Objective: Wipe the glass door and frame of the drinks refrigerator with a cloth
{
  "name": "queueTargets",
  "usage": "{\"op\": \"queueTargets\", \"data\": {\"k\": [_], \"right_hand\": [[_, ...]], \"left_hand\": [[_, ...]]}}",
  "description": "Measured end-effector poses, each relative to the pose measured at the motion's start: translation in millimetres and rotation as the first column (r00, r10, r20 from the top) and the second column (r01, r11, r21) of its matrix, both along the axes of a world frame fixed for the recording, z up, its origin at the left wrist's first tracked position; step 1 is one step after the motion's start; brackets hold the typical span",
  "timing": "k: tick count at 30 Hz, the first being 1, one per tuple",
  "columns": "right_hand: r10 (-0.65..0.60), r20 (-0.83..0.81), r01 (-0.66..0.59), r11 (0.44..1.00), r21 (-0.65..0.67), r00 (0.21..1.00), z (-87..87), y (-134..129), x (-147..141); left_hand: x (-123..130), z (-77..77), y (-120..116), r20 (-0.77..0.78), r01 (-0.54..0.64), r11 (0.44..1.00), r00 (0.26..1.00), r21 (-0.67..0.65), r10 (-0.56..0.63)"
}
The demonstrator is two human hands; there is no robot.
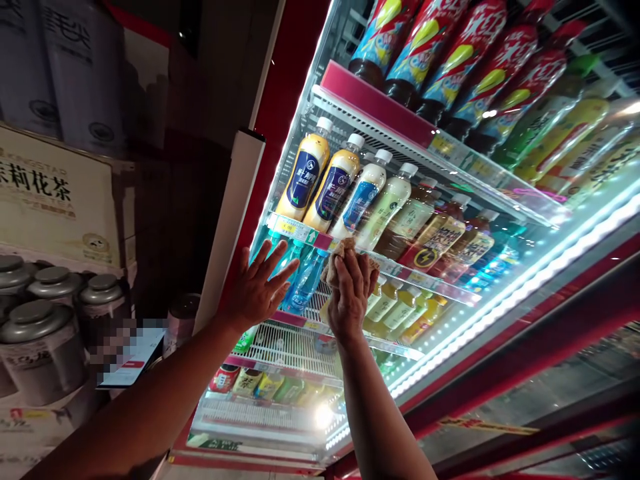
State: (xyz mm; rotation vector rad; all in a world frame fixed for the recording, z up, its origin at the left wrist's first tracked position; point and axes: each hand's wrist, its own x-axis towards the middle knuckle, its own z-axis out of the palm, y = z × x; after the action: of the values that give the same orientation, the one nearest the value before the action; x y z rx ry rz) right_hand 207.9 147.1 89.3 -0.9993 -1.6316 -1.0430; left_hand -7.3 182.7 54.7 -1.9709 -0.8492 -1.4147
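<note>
Brown cloth [332, 269] — probably soft, light, best grasped mid-bunch — is clutched in the right hand [351, 297], the left hand [256, 290] spread wide.

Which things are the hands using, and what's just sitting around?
Being used:
- right hand, holding a brown cloth
- left hand, fingers spread
- drinks fridge, in front of both hands

Just around:
- bottles on the shelves
- metal tins
- tea box
- lit screen

Head-worn view, tilted, facing drinks cooler [295, 348]
</note>
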Motion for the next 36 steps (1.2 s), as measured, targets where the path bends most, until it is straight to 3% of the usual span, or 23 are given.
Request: {"op": "queueTargets", "data": {"k": [7,14,20,27,33,36], "right_hand": [[0.020,0.071,-0.015,0.997,-0.074,0.997,-19.0,-5.1,-12.2],[-0.020,-0.002,0.020,1.000,-0.002,1.000,3.0,3.6,-13.4],[0.000,0.113,0.010,0.997,-0.082,0.994,-16.0,-2.6,-29.7],[-0.005,-0.016,0.006,0.999,0.048,1.000,5.0,9.3,-38.8],[0.006,0.061,-0.003,0.998,-0.060,0.998,-15.3,4.7,-47.2],[0.016,0.060,-0.012,0.999,-0.052,0.998,-10.8,3.5,-45.3]], "left_hand": [[-0.9,1.6,-1.4,0.034,0.041,0.999,0.999,-0.001,-0.041],[-0.2,1.9,-1.6,0.058,0.066,0.998,0.996,0.002,-0.066],[-0.8,3.0,-2.0,0.069,0.099,0.995,0.993,0.001,-0.099],[-2.2,1.7,-1.1,0.074,0.138,0.990,0.988,-0.001,-0.138],[-3.3,0.0,-1.1,0.087,0.156,0.988,0.984,-0.012,-0.155],[-3.3,-0.8,-1.6,0.088,0.156,0.987,0.984,-0.026,-0.153]]}}
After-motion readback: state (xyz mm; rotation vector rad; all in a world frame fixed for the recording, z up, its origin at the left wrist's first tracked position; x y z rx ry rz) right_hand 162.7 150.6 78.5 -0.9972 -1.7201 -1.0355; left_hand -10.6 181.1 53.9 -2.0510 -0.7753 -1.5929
